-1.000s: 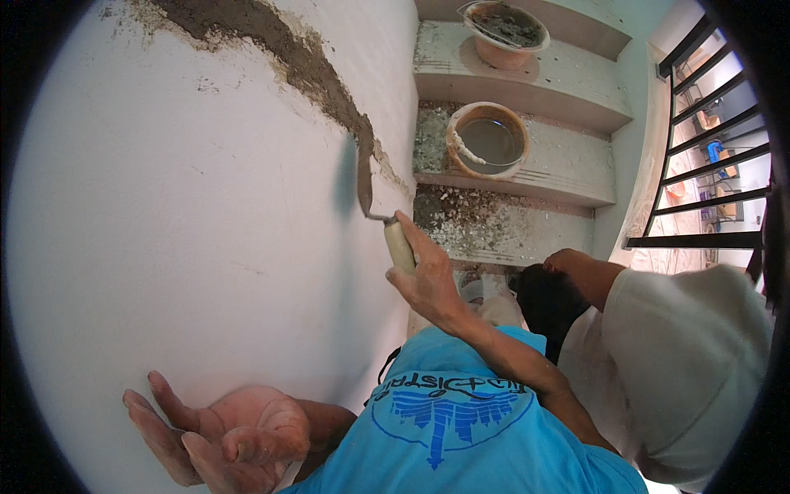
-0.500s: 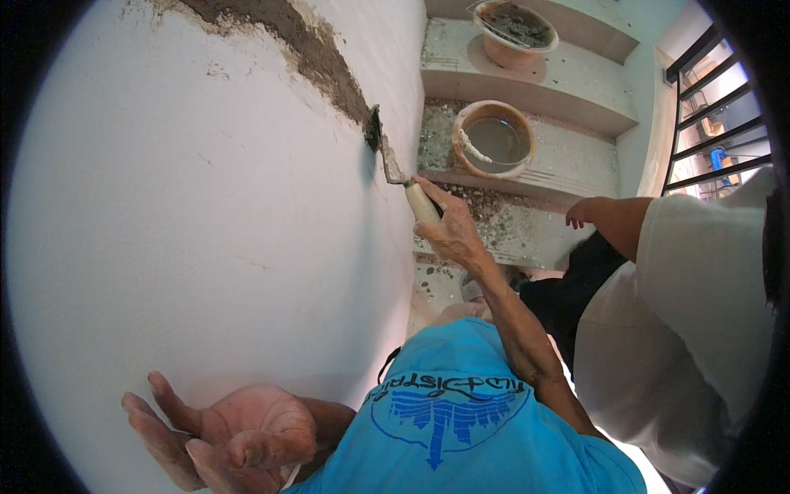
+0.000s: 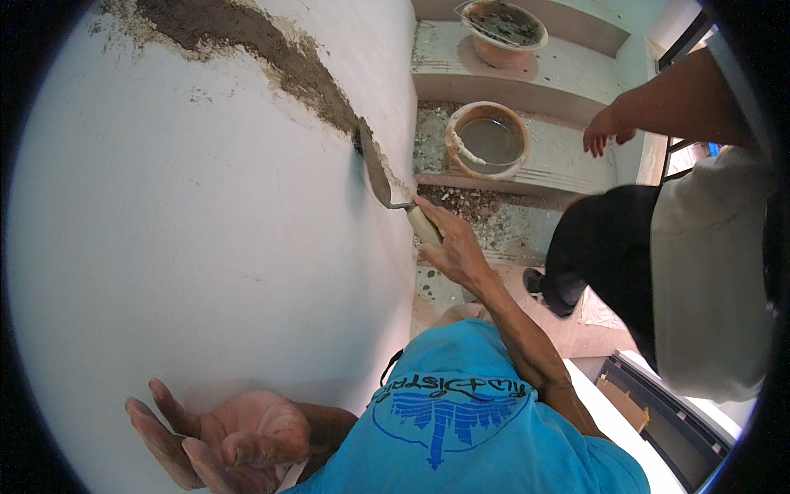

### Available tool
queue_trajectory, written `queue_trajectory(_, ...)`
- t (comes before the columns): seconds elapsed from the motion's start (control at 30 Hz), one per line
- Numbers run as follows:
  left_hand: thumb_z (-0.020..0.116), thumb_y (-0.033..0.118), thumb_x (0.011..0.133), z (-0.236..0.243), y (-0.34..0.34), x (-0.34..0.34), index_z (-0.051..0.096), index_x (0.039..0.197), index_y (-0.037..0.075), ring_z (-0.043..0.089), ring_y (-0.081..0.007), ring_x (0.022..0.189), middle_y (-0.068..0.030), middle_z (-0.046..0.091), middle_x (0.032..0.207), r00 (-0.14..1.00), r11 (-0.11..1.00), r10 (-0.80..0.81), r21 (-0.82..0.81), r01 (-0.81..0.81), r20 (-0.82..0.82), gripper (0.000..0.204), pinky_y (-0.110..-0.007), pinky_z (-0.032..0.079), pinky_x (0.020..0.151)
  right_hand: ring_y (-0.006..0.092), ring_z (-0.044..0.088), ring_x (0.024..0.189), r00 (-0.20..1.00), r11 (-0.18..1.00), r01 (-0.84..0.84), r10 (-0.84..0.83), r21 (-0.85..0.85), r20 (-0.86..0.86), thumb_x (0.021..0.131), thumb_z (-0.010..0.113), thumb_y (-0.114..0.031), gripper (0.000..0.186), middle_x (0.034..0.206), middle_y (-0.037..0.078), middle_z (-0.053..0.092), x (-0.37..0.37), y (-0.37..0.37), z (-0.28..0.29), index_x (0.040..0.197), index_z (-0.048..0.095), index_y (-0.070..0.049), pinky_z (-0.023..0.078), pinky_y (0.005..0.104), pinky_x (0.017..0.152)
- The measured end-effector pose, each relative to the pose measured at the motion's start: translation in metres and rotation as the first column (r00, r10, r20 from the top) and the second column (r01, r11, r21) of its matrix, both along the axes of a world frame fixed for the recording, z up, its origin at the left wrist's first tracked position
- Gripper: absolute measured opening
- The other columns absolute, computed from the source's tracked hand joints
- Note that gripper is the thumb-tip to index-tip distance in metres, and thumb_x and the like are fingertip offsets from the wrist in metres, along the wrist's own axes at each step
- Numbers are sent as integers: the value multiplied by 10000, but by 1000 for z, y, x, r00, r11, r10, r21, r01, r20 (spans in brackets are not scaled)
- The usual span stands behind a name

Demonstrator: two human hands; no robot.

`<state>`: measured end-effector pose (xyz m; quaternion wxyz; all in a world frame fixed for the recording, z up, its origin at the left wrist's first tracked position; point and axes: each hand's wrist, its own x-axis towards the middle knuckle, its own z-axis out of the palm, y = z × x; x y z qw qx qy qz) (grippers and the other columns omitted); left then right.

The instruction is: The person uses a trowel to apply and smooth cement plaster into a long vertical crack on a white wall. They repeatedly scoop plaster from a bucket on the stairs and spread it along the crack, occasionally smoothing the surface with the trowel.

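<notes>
My right hand (image 3: 457,243) grips the pale wooden handle of a pointed trowel (image 3: 377,169). Its blade stands edge-on to the white wall (image 3: 206,272), with the tip at the lower end of a rough strip of grey-brown mortar (image 3: 271,62) that runs up to the left. A dark lump of mortar shows by the blade's tip. Low on the left, my left hand (image 3: 247,432) is turned palm up near the wall, fingers apart and curved, nothing visible in it.
Right of the wall are steps (image 3: 559,152) with mortar crumbs. On one stands a bucket of cloudy water (image 3: 490,142); higher up, a tub of mortar (image 3: 506,33). At right another person (image 3: 708,272) is on the stairs, an arm reaching toward the bucket, near a dark railing.
The trowel has shifted slightly down and its blade has turned, showing more of its face. The other person has moved up the stairs, arm raised. My left hand has hardly moved.
</notes>
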<state>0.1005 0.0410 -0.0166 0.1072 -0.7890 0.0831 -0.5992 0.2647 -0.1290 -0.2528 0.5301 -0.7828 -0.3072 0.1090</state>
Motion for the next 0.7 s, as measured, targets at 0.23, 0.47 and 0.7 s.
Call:
queue_trajectory(0.23,453,231,1009,0,0,-4,600,1201,-78,511,-593,1205,-334,528,1192,999,999,48,6,-48,13,393,-684,547,908,392,623,1020,997,996,76,-77,55,14,706,724,-48,810,1168,239,605,6,24,-3,1458,425,-34,511,448,901)
queue_trajectory(0.47,453,236,1007,-1,1,-1,597,1193,-94,507,-609,1195,-340,524,1193,999,1000,14,5,-14,29,405,-690,547,899,384,618,952,1000,1000,14,-14,3,-7,720,684,-64,842,1088,212,601,-27,9,-24,1500,366,-74,514,455,835)
queue_trajectory(0.7,440,240,1012,2,-1,-1,596,1185,-100,511,-609,1188,-361,523,1201,999,999,40,33,-40,2,412,-696,549,884,399,630,972,986,986,157,-160,59,43,721,683,-83,807,1107,220,599,-12,23,-11,1470,383,-73,512,473,841)
